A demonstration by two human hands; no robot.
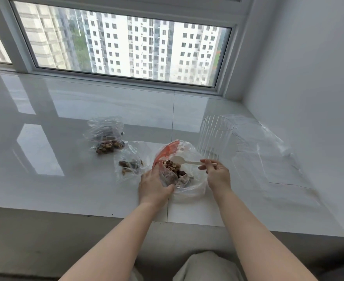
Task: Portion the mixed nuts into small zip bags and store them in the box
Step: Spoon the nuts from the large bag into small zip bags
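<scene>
Spoon pinched above nuts, no labels legible

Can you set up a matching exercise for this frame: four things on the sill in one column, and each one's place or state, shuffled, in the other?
Things
1. spoon
2. clear ribbed container
3. big bag with the red zip
4. small bag at far left

Place or state
A. stands upright, beyond the right hand
B. held open at its edge by the left hand
C. lies alone, with nuts inside
D. pinched by its handle, bowl over the nuts

Pairs: 1-D, 2-A, 3-B, 4-C
</scene>
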